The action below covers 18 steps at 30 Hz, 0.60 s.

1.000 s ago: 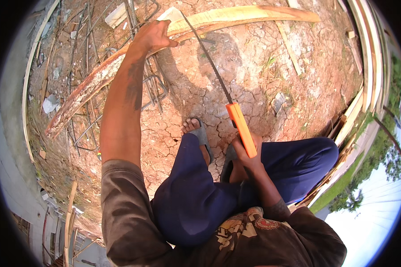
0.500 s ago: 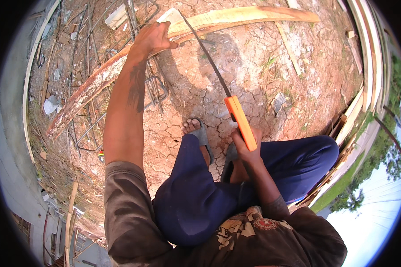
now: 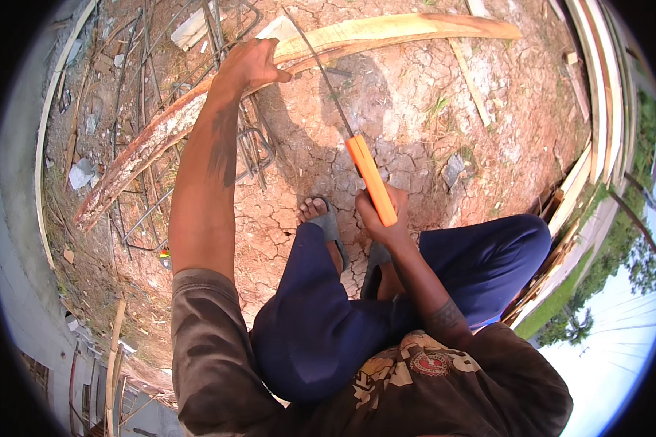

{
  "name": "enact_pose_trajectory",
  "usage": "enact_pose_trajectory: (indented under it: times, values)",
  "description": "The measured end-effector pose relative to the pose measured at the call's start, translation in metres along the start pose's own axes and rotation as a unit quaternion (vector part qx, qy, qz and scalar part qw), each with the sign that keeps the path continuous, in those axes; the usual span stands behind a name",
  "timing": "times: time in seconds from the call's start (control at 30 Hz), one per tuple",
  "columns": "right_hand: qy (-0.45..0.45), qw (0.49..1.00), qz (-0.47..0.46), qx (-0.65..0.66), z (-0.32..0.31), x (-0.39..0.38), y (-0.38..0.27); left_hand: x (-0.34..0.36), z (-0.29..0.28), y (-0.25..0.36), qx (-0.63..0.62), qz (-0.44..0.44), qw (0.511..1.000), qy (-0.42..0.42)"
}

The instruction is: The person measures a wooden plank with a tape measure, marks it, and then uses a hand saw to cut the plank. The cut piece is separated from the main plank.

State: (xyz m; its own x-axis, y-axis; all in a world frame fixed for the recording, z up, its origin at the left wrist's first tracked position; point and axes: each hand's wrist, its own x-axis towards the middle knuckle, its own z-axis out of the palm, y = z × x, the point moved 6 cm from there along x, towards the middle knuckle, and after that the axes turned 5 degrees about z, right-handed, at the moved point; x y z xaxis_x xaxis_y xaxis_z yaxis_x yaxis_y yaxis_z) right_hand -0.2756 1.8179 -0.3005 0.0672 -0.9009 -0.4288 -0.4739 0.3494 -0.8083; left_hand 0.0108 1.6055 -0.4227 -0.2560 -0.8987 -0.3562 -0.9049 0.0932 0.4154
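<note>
Cracked earth (image 3: 419, 171) lies under a long board (image 3: 408, 28) across the far side. It looks stiff and fairly heavy, best steadied near the saw blade (image 3: 334, 95), where the left hand (image 3: 254, 64) clasps it, thumb spread; the right hand (image 3: 371, 216) wraps the orange handle (image 3: 368, 171).

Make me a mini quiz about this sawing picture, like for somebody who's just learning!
1. Which hand has its grip on the orange saw handle?
2. True or false: the left hand is on the wooden board.
3. In this view, the saw blade crosses the wooden board:
A) at its left end
B) between its two ends
C) at its right end

Key: 1. The right hand. 2. True. 3. B.
</note>
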Motion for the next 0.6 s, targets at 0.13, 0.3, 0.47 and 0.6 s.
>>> enact_pose_trajectory:
  times: [0.13, 0.3, 0.47, 0.6]
  values:
    - [0.005, 0.997, 0.008, 0.079, 0.016, 0.076, 0.010, 0.012, -0.005, 0.008, -0.013, 0.018, 0.999, -0.040]
    - [0.012, 1.000, 0.025, 0.010, -0.030, -0.039, 0.021, 0.000, 0.001, 0.000, -0.010, 0.007, 0.999, -0.043]
    - [0.002, 0.999, 0.026, 0.044, 0.000, 0.026, 0.007, 0.003, -0.001, -0.001, -0.021, 0.006, 0.999, -0.027]
    - [-0.010, 0.993, 0.057, 0.101, 0.016, 0.068, 0.015, 0.009, 0.005, 0.004, -0.018, 0.024, 0.999, -0.022]
